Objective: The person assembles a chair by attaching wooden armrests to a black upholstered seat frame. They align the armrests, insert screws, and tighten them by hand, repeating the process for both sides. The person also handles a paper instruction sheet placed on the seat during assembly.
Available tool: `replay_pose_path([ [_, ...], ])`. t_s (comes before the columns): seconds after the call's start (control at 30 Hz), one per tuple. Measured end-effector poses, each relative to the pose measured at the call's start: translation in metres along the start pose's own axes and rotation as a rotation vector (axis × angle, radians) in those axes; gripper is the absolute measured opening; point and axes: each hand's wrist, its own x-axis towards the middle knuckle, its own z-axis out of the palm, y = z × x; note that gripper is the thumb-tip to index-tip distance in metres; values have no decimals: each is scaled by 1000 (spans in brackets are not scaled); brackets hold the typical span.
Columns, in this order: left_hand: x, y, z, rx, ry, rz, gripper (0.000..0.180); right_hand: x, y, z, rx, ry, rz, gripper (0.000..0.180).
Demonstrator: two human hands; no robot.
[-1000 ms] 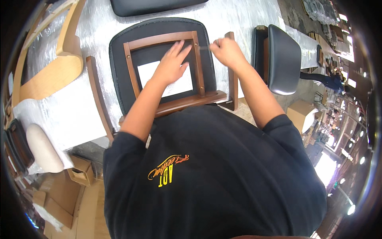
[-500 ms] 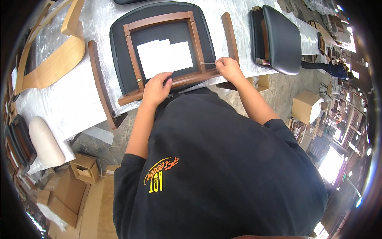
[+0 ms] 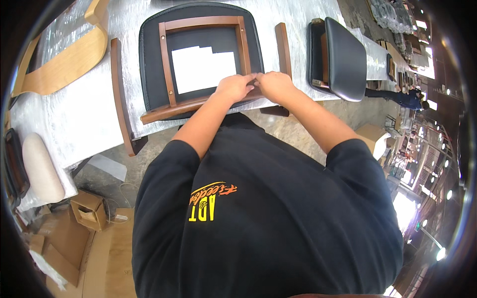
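An upturned chair seat (image 3: pixel 149 59) with black padding lies on the plastic-wrapped table, a brown wooden frame (image 3: pixel 203 23) on its underside. White sheets (image 3: pixel 206 69) lie inside that frame. Along the near side runs a brown wooden bar (image 3: pixel 166 112). My left hand (image 3: pixel 234 88) rests over this bar near the right corner, fingertips pinched together. My right hand (image 3: pixel 274 87) meets it there, fingers closed. The thin metal rod, apparently a hex key, seen in it half a second ago is now hidden by the fingers.
Loose brown wooden legs (image 3: pixel 118 89) (image 3: pixel 283 47) flank the seat. Another black padded seat (image 3: pixel 345 59) stands at right, a pale bentwood part (image 3: pixel 69 74) at left. A beige cushion (image 3: pixel 42 166) and cardboard boxes (image 3: pixel 89 211) are lower left. Another person (image 3: pixel 410 99) is far right.
My left hand has slid right along the bar to the near right corner. My right hand has shifted slightly left, and the two hands now meet. The metal rod has gone out of sight.
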Motion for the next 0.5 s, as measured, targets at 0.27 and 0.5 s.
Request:
replay_pose_path([
  [0.27,21,-1,15,17,25,-67,26,-11,-2,-14,1319,-401,709,48],
  [0.5,20,-2,17,-106,110,-34,26,-5,4,-1,534,-251,386,28],
])
